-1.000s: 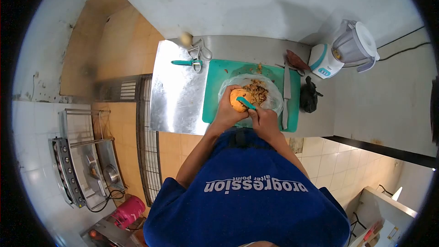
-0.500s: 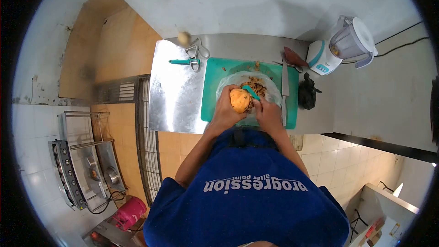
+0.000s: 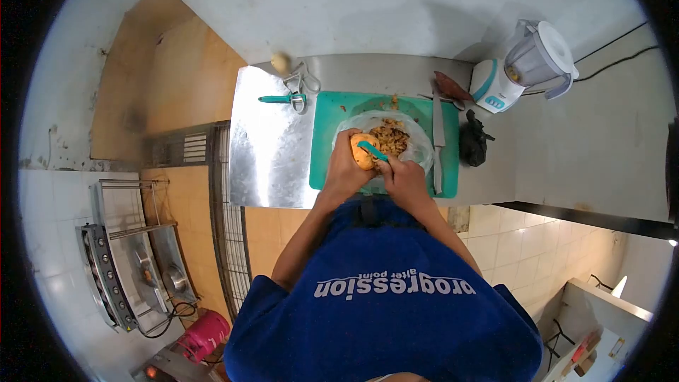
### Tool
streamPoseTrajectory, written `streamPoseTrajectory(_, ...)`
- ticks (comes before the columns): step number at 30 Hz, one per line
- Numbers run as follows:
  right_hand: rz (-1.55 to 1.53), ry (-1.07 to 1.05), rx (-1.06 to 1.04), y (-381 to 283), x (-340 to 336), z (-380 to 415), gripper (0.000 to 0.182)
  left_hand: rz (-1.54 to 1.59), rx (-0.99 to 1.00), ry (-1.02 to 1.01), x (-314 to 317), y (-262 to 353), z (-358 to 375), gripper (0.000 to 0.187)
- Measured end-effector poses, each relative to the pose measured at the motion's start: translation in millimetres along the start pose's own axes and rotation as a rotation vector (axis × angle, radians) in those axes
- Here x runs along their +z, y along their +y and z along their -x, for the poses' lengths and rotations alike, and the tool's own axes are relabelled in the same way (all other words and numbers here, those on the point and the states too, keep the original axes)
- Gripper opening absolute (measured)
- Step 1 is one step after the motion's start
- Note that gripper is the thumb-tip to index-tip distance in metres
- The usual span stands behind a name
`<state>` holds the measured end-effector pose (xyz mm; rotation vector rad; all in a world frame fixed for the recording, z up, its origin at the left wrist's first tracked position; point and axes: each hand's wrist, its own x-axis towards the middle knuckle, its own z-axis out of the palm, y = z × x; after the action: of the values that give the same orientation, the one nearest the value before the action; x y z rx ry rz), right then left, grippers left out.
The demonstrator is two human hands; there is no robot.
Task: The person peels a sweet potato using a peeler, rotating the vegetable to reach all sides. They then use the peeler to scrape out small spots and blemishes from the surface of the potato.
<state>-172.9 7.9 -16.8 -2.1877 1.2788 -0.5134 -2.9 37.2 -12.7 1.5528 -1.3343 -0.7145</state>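
Observation:
My left hand [image 3: 344,172] is wrapped round a peeled-looking orange sweet potato [image 3: 362,158] with dark specks. In my right hand [image 3: 407,180] is a small teal peeler [image 3: 373,150], its far end lying across the orange flesh. My right fingers close on its near end. Both hands are over the near side of a clear plastic bag [image 3: 422,143], opened out and holding yellow-brown scraps [image 3: 390,137]. Beneath the bag is a green cutting board [image 3: 325,124]. A long knife [image 3: 438,124] lies along the board's right side.
A teal-handled tool [image 3: 274,99], a pale-handled metal tool [image 3: 309,79] and a pale round object [image 3: 281,64] are at the counter's left. Toward the right are a reddish sweet potato [image 3: 450,87], a black plastic bag [image 3: 475,140] and a blender [image 3: 501,85]. A wall [image 3: 339,7] stands behind.
The peeler has moved left onto the face of the sweet potato, and my right hand has shifted slightly left. The sweet potato is tilted differently, still in my left hand.

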Motion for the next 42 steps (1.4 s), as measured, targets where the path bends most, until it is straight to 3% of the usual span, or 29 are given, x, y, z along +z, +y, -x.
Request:
streamPoseTrajectory(2,0.005,0.030,0.012,6.2,0.7,-5.7,0.038,0.012,0.000,0.015,1.5,-1.8,2.1,0.082)
streamPoseTrajectory(4,0.015,0.052,0.172,25.7,2.5,-16.9,0.041,0.102,-0.049,-0.065,-0.1,3.2,4.6,0.083)
streamPoseTrajectory(8,-0.002,0.037,0.139,28.8,2.7,-11.7,0.042,0.087,-0.017,-0.071,-0.9,16.9,2.3,0.082)
streamPoseTrajectory(10,-0.032,0.025,-0.033,12.0,-6.0,-4.1,0.041,-0.016,-0.048,-0.036,1.5,14.1,-1.7,0.080)
streamPoseTrajectory(13,0.075,0.068,-0.051,8.7,-0.9,-0.1,0.040,-0.022,-0.027,-0.045,0.5,5.5,-2.0,0.080)
streamPoseTrajectory(17,0.102,0.039,0.058,34.4,6.8,-12.4,0.039,0.091,-0.003,-0.089,1.1,9.8,5.6,0.083)
streamPoseTrajectory(19,0.026,0.143,0.023,31.2,6.3,-9.2,0.039,0.059,-0.041,-0.091,-2.5,25.7,3.0,0.081)
streamPoseTrajectory(22,-0.023,0.019,-0.025,12.6,-3.8,4.0,0.038,-0.021,0.003,-0.032,0.0,9.5,0.1,0.077)
streamPoseTrajectory(25,-0.093,0.045,-0.047,3.5,-4.4,4.5,0.038,-0.007,0.034,-0.026,2.5,3.7,0.9,0.075)
streamPoseTrajectory(29,0.058,-0.002,0.090,28.1,5.6,-16.0,0.039,0.037,0.103,-0.037,0.5,11.8,3.6,0.076)
streamPoseTrajectory(32,-0.205,0.111,-0.111,40.1,17.4,-16.6,0.041,0.109,0.054,-0.087,1.0,24.3,1.9,0.078)
streamPoseTrajectory(34,-0.259,0.000,0.177,27.4,1.4,-16.4,0.040,0.216,-0.060,-0.066,7.4,4.9,-1.2,0.082)
streamPoseTrajectory(38,-0.349,0.042,0.117,16.2,-12.5,-4.4,0.039,0.153,-0.067,-0.033,9.2,-31.4,-4.8,0.083)
streamPoseTrajectory(40,-0.418,0.311,0.086,11.0,-11.2,3.5,0.036,0.329,-0.119,-0.058,8.2,-33.8,-4.4,0.081)
streamPoseTrajectory(41,-0.417,0.309,0.088,23.2,-5.2,2.3,0.036,0.329,-0.122,-0.059,7.4,-35.1,-3.6,0.081)
streamPoseTrajectory(42,-0.129,0.148,0.123,45.2,4.3,-1.4,0.034,0.355,-0.154,-0.074,6.5,-35.6,-3.3,0.081)
